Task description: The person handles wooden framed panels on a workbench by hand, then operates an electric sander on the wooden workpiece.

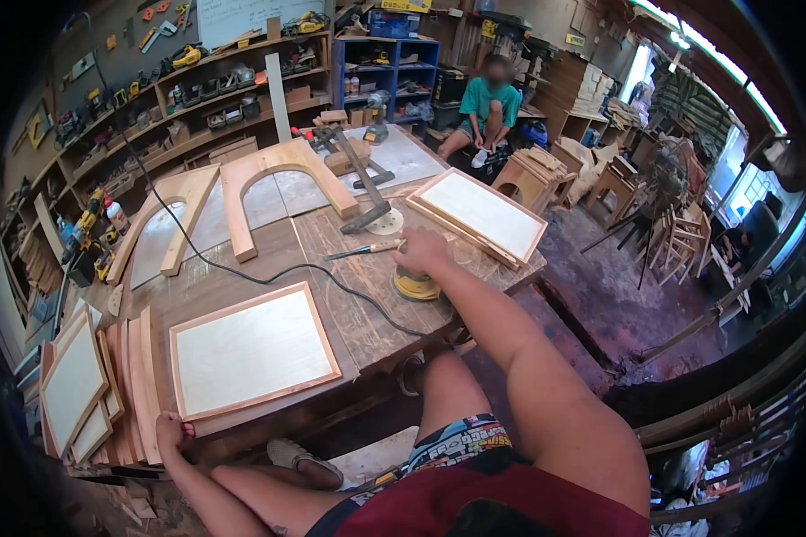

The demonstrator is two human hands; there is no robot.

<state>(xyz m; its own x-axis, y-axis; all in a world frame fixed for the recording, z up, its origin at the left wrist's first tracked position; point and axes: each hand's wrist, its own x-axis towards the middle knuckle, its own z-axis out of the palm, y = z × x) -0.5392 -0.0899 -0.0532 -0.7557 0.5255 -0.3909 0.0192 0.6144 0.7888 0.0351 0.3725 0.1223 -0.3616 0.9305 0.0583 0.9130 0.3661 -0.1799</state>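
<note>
My right hand is closed over the top of a yellow orbital sander, which rests on the wooden workbench near its front edge. Close by lie a chisel-like tool with a wooden handle and a round, pale sanding disc. At the near left corner of a wood-framed white panel is my left hand, its fingers curled in. Whether they grip the panel or the bench edge cannot be made out. The panel lies flat on the bench.
A black cord crosses the bench. More framed panels lie stacked at right and lean at left. Arched wooden frames, a bar clamp and a cordless drill occupy the far side. Another person sits beyond.
</note>
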